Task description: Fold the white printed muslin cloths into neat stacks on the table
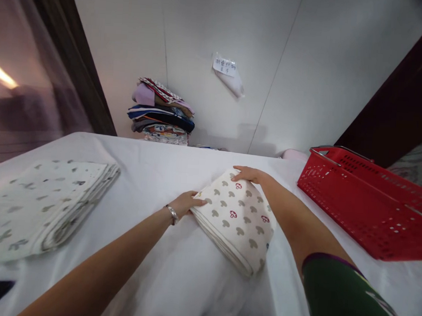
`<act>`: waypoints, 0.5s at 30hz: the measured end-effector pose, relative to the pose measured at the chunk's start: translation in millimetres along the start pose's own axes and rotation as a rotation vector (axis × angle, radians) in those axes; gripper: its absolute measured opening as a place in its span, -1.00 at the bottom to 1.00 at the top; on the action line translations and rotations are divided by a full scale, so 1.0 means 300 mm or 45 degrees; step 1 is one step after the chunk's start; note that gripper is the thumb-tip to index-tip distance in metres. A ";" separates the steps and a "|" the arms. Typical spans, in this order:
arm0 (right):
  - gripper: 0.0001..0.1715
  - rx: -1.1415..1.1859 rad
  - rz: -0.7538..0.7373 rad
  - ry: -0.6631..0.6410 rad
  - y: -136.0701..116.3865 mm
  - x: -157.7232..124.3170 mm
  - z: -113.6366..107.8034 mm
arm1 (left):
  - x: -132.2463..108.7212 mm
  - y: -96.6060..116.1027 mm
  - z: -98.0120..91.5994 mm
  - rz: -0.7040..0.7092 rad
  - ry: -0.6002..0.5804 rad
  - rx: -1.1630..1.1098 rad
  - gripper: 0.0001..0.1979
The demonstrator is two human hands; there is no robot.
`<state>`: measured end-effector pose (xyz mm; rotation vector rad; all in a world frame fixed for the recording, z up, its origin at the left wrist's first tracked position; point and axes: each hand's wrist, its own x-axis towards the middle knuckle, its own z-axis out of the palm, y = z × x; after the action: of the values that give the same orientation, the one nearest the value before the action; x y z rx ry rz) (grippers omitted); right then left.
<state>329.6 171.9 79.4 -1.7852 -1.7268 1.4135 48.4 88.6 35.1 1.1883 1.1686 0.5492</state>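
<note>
Below the frame's centre, your left hand (185, 203) pinches the folded mushroom-print cloth (233, 226) while your right hand (248, 174) touches its top corner, grip unclear, so uneven pulling could skew the fold.

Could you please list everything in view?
Table: 1, white-covered, foreground
Mushroom-print cloth: 1, cream, table centre
Folded cloth: 1, patterned white, table left
Basket: 1, red, table right
Wall: 1, grey, behind
Paper sign: 1, white, on wall
Fabric pile: 1, multicoloured, beyond table
Partly hidden item: 1, pink, beyond table
Curtain: 1, brown, far left
Panel: 1, dark red, far right
Bracelet: 1, silver, left wrist
Sleeve: 1, green, lower right
Left grip: 1, bare, mushroom-print cloth's left corner
Right grip: 1, bare, same cloth's far corner
</note>
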 end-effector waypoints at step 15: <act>-0.28 -0.178 -1.396 0.911 -0.234 -0.286 0.049 | -0.393 0.304 -0.159 1.284 1.054 1.577 -0.63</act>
<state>292.6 107.5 163.1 -0.8543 -1.8532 0.1698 -16.5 40.7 169.0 2.8589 1.5946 1.2113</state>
